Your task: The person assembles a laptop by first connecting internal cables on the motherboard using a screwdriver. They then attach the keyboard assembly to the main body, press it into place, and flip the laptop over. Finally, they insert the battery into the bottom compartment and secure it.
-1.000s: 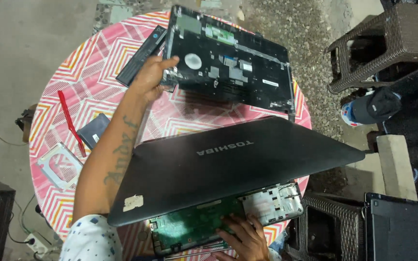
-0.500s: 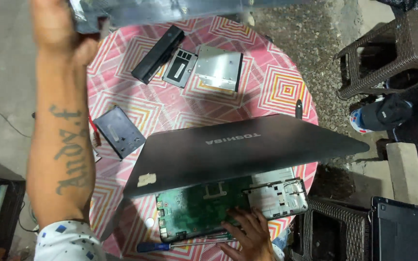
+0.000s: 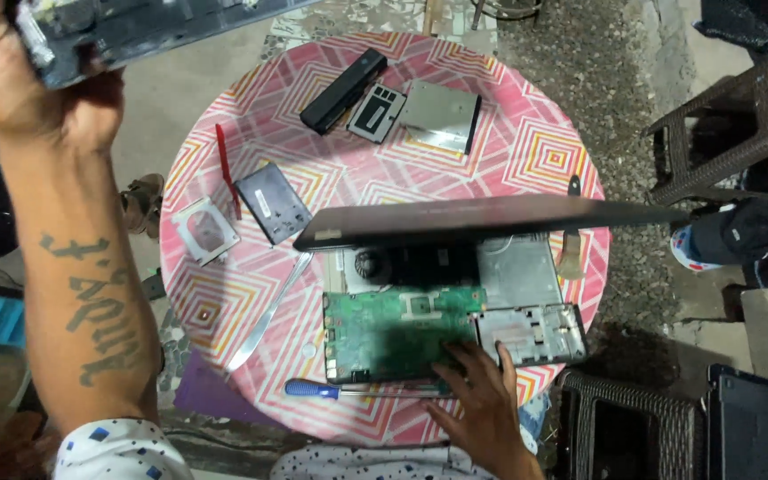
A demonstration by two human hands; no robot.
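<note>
- Black plastic laptop cover panel [image 3: 153, 27] gripped in the left hand [image 3: 37, 80], raised high and well clear of the round table with the pink-and-red zigzag cloth [image 3: 544, 160]; fingers closed around the panel's edge, tips hidden behind it.
- Right hand [image 3: 482, 409] laid flat on the near edge of the green circuit board [image 3: 402, 329], fingers [image 3: 468, 360] spread and pressing down, nothing pinched.
- Step in hand, by judgement: strip-down of a laptop, with the cover lifted off and the base steadied.
- Next move, by judgement: calls for a free patch of cloth for the panel, well beyond the fingertips of the pressing hand and away from the loose parts.
- Grey laptop base shell [image 3: 571, 342] serving as the only tray in view: circuit board seated under the fingertips, round black cooling fan [image 3: 371, 264] beyond them, an empty bay just beside the little finger.
- Dark grey laptop lid [image 3: 491, 218] hinged open, beyond the board.
- Blue-handled screwdriver [image 3: 313, 388] just beside the thumb side of the right hand; long silver metal prying blade [image 3: 268, 311] farther that way.
- Far from both sets of fingers: long black battery bar [image 3: 344, 78], flat silver drive unit [image 3: 442, 114], black rectangular hard drive [image 3: 273, 203], bare metal bracket [image 3: 204, 229], red pen [image 3: 227, 169].
</note>
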